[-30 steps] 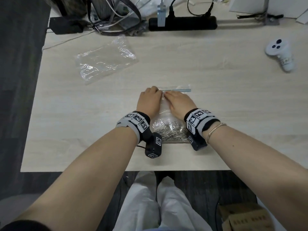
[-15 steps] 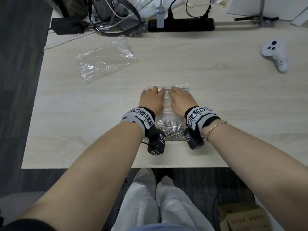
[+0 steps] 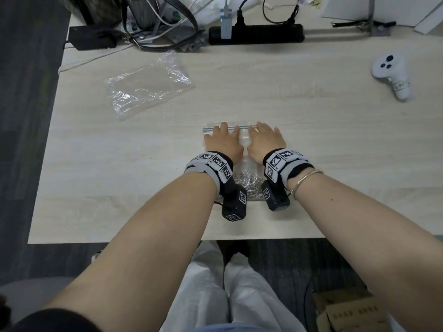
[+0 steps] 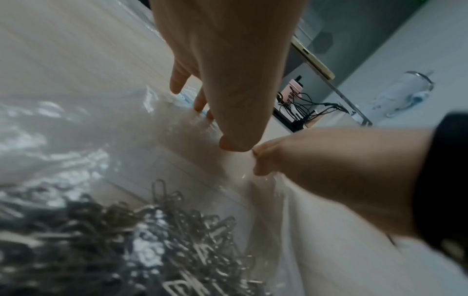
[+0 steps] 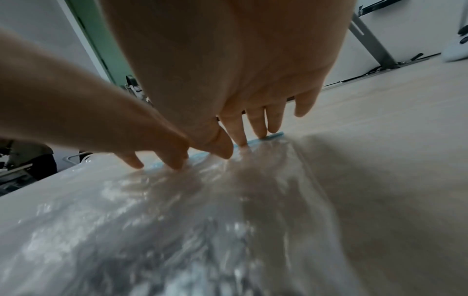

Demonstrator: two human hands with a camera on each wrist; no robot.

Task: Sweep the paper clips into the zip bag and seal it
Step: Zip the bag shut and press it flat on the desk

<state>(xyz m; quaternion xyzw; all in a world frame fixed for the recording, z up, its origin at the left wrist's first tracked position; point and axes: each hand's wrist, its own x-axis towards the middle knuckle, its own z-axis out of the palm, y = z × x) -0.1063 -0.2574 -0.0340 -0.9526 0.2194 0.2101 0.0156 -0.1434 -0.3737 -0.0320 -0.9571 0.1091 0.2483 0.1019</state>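
While both flat hands, left hand (image 3: 223,143) and right hand (image 3: 265,142), press its blue strip, clear zip bag (image 3: 244,149) holds paper clips (image 3: 247,184) behind wrists, bag's sides hidden

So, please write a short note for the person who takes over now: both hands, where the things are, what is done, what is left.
Left hand: flat, fingers straight, pressing the zip bag near its blue zip strip.
Right hand: the same, beside the left, fingertips at the strip.
Paper clips: all inside the bag, piled at the end nearest the person. The bag lies flat on the table.
Done: the clips are in.
Left: finish pressing along the strip; whether it is fully closed cannot be told.
A second, empty clear bag lies far left.
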